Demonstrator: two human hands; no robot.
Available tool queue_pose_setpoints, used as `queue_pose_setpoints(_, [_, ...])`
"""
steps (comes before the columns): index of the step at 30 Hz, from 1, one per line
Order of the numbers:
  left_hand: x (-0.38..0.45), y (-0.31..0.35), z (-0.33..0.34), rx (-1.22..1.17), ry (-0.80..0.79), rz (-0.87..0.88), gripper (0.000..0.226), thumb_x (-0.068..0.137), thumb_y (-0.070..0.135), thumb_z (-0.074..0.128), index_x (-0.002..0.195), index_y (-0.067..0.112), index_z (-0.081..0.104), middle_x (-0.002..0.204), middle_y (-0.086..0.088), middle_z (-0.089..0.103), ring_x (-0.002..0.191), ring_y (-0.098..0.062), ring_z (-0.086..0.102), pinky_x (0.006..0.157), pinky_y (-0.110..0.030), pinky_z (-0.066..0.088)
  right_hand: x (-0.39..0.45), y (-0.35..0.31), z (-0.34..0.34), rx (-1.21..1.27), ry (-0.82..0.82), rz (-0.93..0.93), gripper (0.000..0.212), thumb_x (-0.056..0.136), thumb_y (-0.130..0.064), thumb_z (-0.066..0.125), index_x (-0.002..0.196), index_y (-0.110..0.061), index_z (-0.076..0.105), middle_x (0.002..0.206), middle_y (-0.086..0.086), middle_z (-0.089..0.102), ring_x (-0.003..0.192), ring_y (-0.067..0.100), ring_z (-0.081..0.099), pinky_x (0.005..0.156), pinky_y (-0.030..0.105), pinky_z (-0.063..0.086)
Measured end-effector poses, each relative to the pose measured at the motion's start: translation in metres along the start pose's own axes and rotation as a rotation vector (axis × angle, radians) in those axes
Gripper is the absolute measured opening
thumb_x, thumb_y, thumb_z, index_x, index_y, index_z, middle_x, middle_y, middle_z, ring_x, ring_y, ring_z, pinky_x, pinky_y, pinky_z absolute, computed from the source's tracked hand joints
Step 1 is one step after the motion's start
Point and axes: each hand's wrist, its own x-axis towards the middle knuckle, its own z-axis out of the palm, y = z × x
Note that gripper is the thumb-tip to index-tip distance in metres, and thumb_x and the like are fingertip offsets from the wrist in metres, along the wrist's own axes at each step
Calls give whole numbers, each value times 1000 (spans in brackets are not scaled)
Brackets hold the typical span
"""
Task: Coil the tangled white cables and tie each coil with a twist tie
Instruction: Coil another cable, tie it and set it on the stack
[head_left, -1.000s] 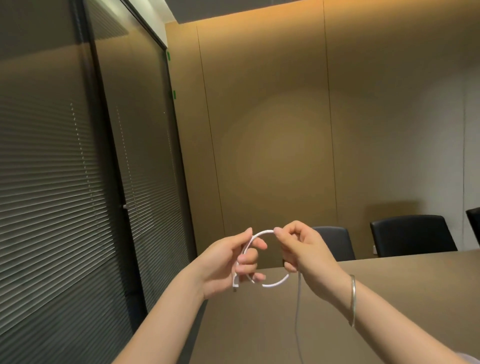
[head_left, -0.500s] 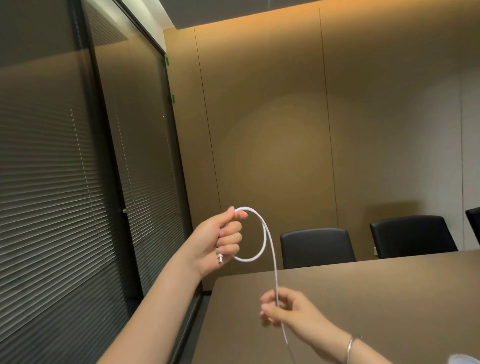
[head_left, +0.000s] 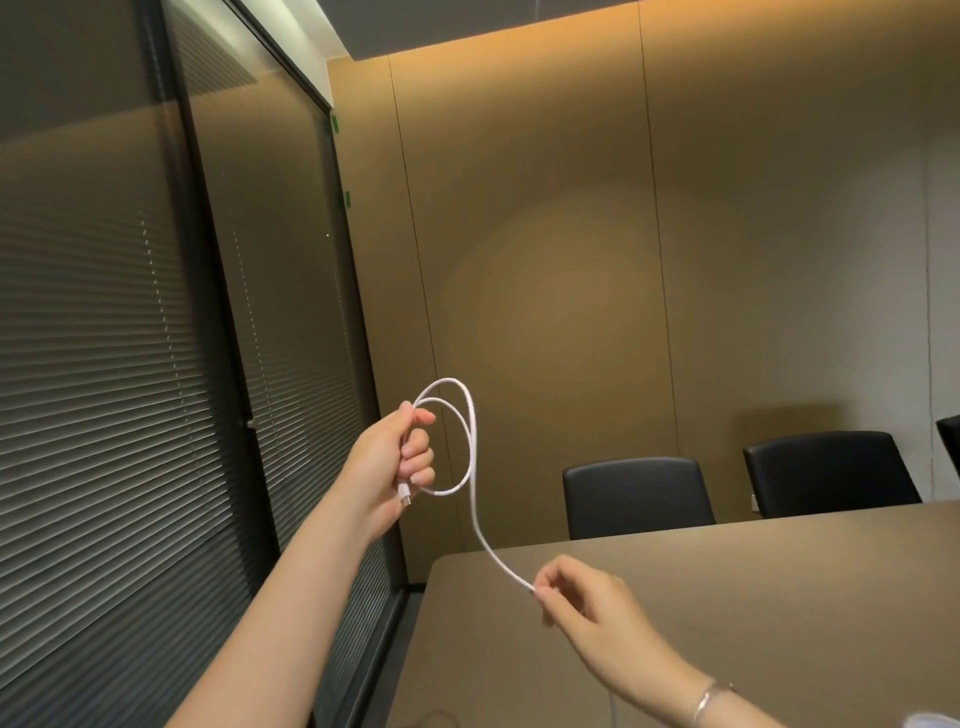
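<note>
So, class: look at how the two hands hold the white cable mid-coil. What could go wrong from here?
1. The left hand grips two uneven loops of the cable; they could slip or spring open.
2. The right hand only pinches the trailing strand, which may twist or slide free.

Left hand (head_left: 395, 457) (raised) left of right hand (head_left: 587, 597); cable (head_left: 470, 441) between; chairs (head_left: 639, 493) behind table (head_left: 727, 597).

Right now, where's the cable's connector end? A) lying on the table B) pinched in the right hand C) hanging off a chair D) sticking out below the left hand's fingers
D: the connector pokes out under the curled fingers of the left hand, which holds the loops of the white cable; the right hand only pinches the trailing run above the table.
</note>
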Motion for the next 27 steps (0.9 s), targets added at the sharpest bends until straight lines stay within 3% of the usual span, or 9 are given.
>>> queue_pose_setpoints(6, [-6,-8,12,217,-173,-80,32,104,28,44,78,12,53,59,-1,41,47,-11,41,45,-21,44,31,-39,-22,-160,224,-258,16,91,-24,60,78,-32,56,68,-11,60,64,4,53,58,17,40])
queue_pose_setpoints(9, [-11,-10,11,386,-228,-71,32,102,28,48,82,7,60,71,-7,56,65,-16,58,61,-28,57,47,-52,-36,-166,305,-326,14,91,-23,62,80,-31,58,68,-12,60,66,5,54,58,16,40])
queue_pose_setpoints(12, [-16,-9,11,422,-300,-126,33,102,28,49,87,4,65,89,-17,67,85,-26,67,76,-36,60,55,-57,-44,-226,294,-376,8,92,-25,59,85,-28,59,73,-13,60,69,5,55,62,18,43])
queue_pose_setpoints(16, [-25,-7,20,382,-321,-277,33,105,23,44,99,-2,64,79,-18,66,64,-25,67,61,-32,58,62,-55,-43,-504,354,-540,8,93,-27,55,88,-21,58,78,-10,59,69,12,54,60,30,46])
queue_pose_setpoints(20, [-26,-7,26,394,-290,-373,31,104,22,45,107,-1,66,59,1,45,45,-9,44,53,-27,53,68,-50,-40,-588,410,-617,18,92,-30,47,84,-19,58,75,-7,57,65,15,52,54,32,44])
queue_pose_setpoints(22, [-25,-8,30,419,-263,-327,29,105,23,44,101,3,64,56,5,31,42,-6,31,45,-21,44,70,-52,-38,-416,408,-542,10,92,-24,55,87,-18,61,76,-9,58,66,8,51,57,24,43])
queue_pose_setpoints(24, [-23,-6,35,478,-224,-212,31,105,23,43,88,6,63,57,6,27,42,-6,25,40,-18,33,70,-57,-40,30,340,-324,7,92,-22,60,92,-15,63,81,-1,64,66,8,55,58,22,46])
queue_pose_setpoints(26, [-21,-3,38,606,-208,-93,34,105,24,44,84,8,64,57,5,29,45,-8,24,40,-18,28,68,-67,-42,509,159,-76,22,96,-32,54,105,-12,60,96,15,66,62,17,58,56,29,50])
queue_pose_setpoints(27, [-20,0,41,678,-209,-49,34,105,25,44,85,8,65,57,5,29,46,-8,25,41,-19,27,68,-69,-44,620,93,-3,34,95,-42,49,112,-14,58,103,14,65,61,18,59,55,31,50])
